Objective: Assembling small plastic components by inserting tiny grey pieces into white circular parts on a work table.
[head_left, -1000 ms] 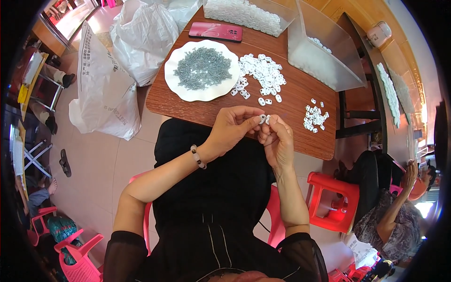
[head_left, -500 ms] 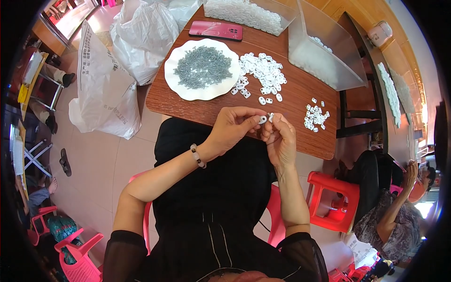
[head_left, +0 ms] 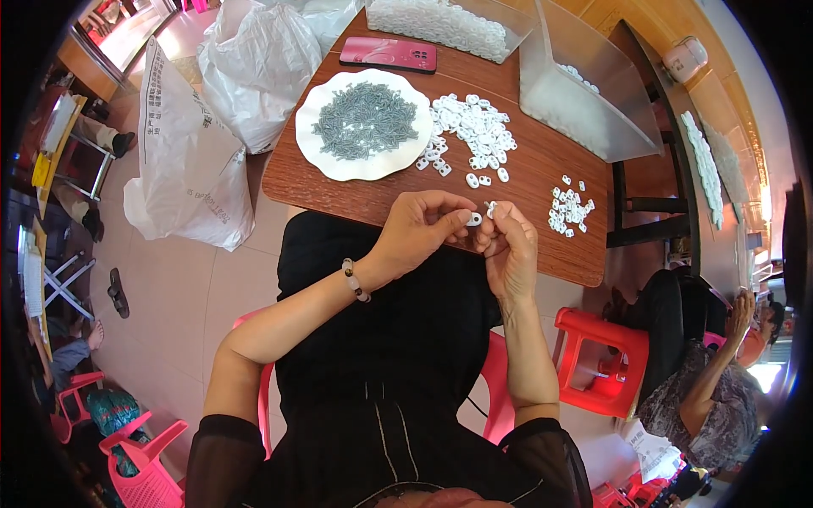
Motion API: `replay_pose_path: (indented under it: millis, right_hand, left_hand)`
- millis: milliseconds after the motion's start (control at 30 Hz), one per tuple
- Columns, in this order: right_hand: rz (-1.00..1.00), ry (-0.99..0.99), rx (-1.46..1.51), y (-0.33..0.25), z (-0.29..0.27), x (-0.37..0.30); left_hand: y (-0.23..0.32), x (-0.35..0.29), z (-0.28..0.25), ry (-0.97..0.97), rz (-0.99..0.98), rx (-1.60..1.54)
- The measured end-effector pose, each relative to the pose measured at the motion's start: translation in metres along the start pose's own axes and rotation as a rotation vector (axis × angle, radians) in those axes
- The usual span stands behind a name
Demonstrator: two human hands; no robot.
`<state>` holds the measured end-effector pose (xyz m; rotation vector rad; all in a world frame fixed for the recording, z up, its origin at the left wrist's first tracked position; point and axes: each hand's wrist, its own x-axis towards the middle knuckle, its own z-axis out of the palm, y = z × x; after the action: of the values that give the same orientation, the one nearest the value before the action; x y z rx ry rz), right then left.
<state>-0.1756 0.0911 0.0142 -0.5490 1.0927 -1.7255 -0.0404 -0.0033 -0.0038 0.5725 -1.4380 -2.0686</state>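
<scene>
My left hand [head_left: 421, 225] pinches a small white oval plastic piece with holes [head_left: 475, 219] between thumb and forefinger. Just to its right, a second small white plastic piece [head_left: 491, 209] sits in the fingertips of my right hand [head_left: 511, 252]. The two pieces are slightly apart, over the near edge of the brown wooden table [head_left: 356, 201]. Beyond my hands spreads a heap of white two-holed pieces [head_left: 478, 131], and a white scalloped plate [head_left: 312, 157] holds many small grey pins [head_left: 366, 120]. A smaller pile of white pieces [head_left: 569, 212] lies to the right.
At the far side, clear bins [head_left: 563, 118] hold more white pieces. A pink phone [head_left: 389, 55] lies behind the plate. White sacks [head_left: 190, 161] stand left of the table, a red stool [head_left: 601, 360] to its right. Another person [head_left: 703, 398] sits at the far right.
My right hand has shifted slightly right with its piece. The piece in my left hand has turned a little, and my left hand has barely moved.
</scene>
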Motion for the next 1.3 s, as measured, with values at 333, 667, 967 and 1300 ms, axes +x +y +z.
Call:
replay_pose_path:
  millis: [333,667,967,1300]
  right_hand:
    - [0.011,-0.04,-0.039,0.002,0.003,-0.003]
    - [0.007,-0.056,-0.118,0.004,0.008,-0.006]
    - [0.004,-0.087,-0.14,0.002,0.011,-0.008]
    - [-0.124,0.03,-0.205,-0.006,0.005,-0.009]
  left_hand:
    - [0.005,-0.002,-0.001,0.049,-0.115,-0.062]
    - [0.005,-0.003,0.002,0.041,-0.078,-0.139]
    - [0.012,-0.004,-0.003,0.009,-0.16,-0.12]
    - [0.012,-0.003,-0.002,0.102,-0.201,-0.38]
